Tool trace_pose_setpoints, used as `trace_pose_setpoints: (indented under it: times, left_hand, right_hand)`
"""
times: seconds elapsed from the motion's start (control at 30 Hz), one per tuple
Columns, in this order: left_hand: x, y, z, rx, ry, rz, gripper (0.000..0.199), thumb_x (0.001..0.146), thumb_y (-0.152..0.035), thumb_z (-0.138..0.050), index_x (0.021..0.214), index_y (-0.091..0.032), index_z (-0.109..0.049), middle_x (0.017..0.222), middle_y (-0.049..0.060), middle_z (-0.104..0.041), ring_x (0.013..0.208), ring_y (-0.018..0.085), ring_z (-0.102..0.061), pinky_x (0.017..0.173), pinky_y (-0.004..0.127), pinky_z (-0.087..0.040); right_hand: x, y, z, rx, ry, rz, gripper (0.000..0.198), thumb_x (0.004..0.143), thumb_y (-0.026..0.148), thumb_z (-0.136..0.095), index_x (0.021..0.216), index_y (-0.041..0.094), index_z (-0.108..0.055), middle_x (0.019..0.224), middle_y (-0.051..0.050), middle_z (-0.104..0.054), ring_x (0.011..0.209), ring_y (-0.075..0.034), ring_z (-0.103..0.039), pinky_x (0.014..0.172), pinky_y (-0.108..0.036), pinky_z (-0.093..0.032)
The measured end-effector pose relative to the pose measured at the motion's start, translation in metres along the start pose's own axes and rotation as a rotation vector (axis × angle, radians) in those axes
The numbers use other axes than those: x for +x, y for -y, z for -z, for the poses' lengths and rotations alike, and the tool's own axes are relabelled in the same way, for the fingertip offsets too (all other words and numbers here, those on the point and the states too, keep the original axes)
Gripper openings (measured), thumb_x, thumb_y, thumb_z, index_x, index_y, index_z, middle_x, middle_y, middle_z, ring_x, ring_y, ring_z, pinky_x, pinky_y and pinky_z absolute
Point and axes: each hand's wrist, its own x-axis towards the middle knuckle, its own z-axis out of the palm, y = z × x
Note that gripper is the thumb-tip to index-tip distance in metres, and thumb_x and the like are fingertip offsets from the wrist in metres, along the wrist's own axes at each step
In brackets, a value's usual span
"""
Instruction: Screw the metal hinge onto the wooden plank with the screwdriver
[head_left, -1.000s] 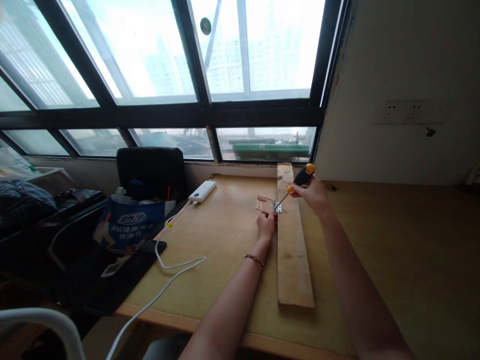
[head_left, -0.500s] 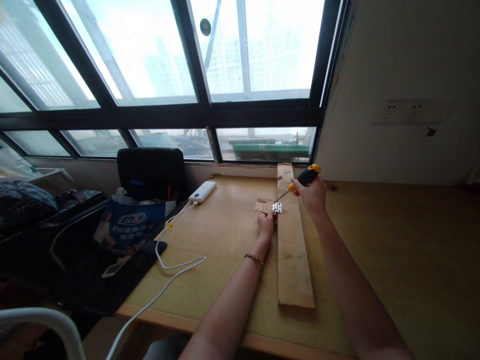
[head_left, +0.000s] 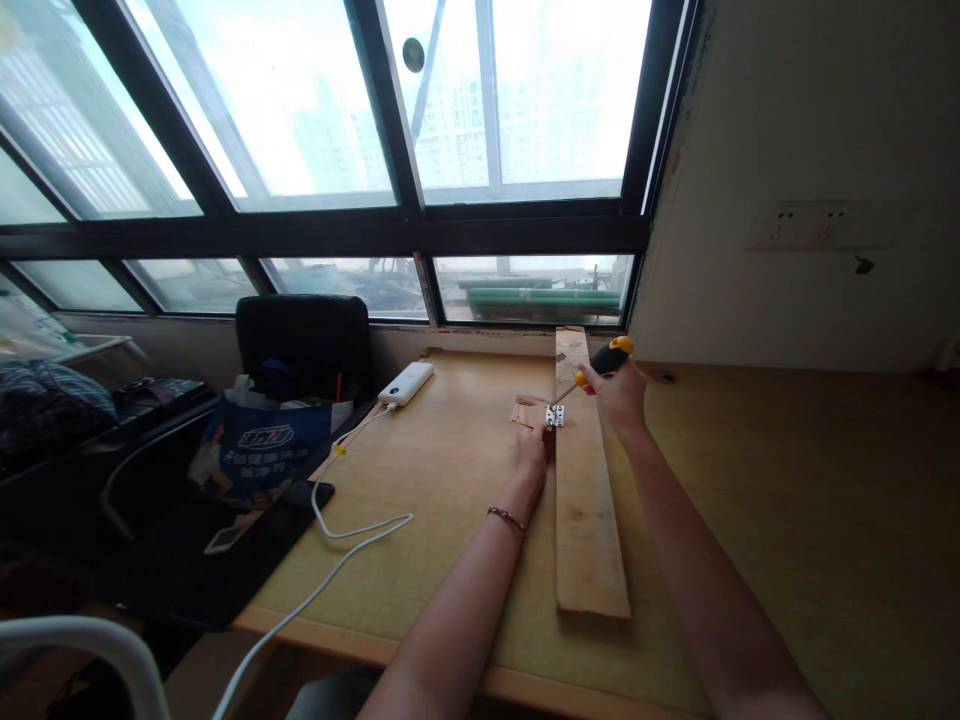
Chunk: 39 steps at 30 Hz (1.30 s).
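My right hand (head_left: 621,390) is closed round a screwdriver (head_left: 611,356) with a black and yellow handle. Its shaft slants down to the left, and the tip meets a silver hinge (head_left: 555,415). That hinge lies across the left edge of a long wooden plank (head_left: 589,510) and a small piece of wood (head_left: 527,408) beside it. Just below the hinge, my left hand (head_left: 532,448) grips the small piece of wood against the plank; some of its fingers are hidden. Whether the tip sits in a screw is too small to tell.
The plank lies lengthwise on a wooden table (head_left: 450,470). A white power bank (head_left: 406,384) with a white cable (head_left: 322,585) rests at the table's left side. Beyond that edge are a black chair (head_left: 304,345) and a blue bag (head_left: 262,450). Windows stand behind.
My right hand and the screwdriver handle have shifted slightly left and down, so the handle leans a little lower. The tip stays at the hinge, and my left hand has barely moved.
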Motion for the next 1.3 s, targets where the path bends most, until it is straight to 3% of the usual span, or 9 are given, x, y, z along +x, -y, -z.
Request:
trace_pose_setpoints:
  times: [0.17,0.33,0.63,0.8,1.13,1.3]
  left_hand:
    - [-0.009,-0.006,-0.005,-0.208,0.042,0.112,0.006,0.063,-0.006,-0.054,0.063,-0.012,-0.057,0.06,0.003,-0.061,0.055,0.01,-0.057,0.063,0.024,-0.046]
    - [-0.009,-0.006,-0.004,-0.257,0.078,0.16,0.007,0.065,-0.006,-0.052,0.063,-0.011,-0.057,0.063,0.005,-0.062,0.058,0.011,-0.059,0.062,0.023,-0.047]
    - [-0.007,-0.003,-0.004,-0.216,0.056,0.052,0.006,0.062,-0.006,-0.056,0.06,-0.011,-0.056,0.062,0.003,-0.061,0.06,0.01,-0.058,0.068,0.024,-0.046]
    - [-0.007,-0.005,-0.003,-0.207,0.063,0.012,0.012,0.059,-0.005,-0.06,0.069,-0.012,-0.058,0.068,0.003,-0.063,0.064,0.011,-0.06,0.072,0.026,-0.046]
    - [0.0,0.002,0.001,-0.201,0.064,-0.011,0.017,0.058,-0.008,-0.064,0.073,-0.012,-0.057,0.073,0.005,-0.065,0.066,0.012,-0.062,0.071,0.027,-0.049]
    - [0.002,0.003,0.002,-0.18,0.057,-0.018,0.017,0.058,-0.008,-0.065,0.072,-0.012,-0.056,0.072,0.005,-0.065,0.067,0.013,-0.062,0.073,0.027,-0.049]
  right_hand:
    - [0.0,-0.001,0.0,-0.002,0.0,0.007,0.047,0.061,0.045,-0.069,0.092,0.014,-0.052,0.067,-0.003,-0.062,0.047,-0.019,-0.062,0.04,-0.026,-0.052]
    - [0.001,-0.004,-0.001,-0.022,-0.005,0.016,0.047,0.061,0.046,-0.069,0.091,0.014,-0.053,0.068,-0.004,-0.062,0.048,-0.019,-0.062,0.039,-0.026,-0.052]
    - [0.001,-0.002,0.001,-0.001,0.011,-0.005,0.046,0.061,0.046,-0.068,0.091,0.014,-0.054,0.067,-0.003,-0.062,0.049,-0.02,-0.062,0.041,-0.028,-0.053]
    - [0.002,-0.003,0.0,-0.007,0.014,-0.003,0.048,0.061,0.048,-0.068,0.093,0.014,-0.054,0.068,-0.003,-0.063,0.048,-0.019,-0.062,0.042,-0.028,-0.053]
    - [-0.001,0.0,0.003,-0.124,-0.021,0.108,0.05,0.059,0.053,-0.069,0.087,0.014,-0.054,0.066,-0.007,-0.065,0.059,-0.024,-0.065,0.051,-0.033,-0.053]
    - [-0.001,0.005,0.002,0.069,0.101,-0.019,0.045,0.06,0.041,-0.07,0.092,0.016,-0.049,0.071,-0.005,-0.066,0.049,-0.02,-0.063,0.04,-0.028,-0.051]
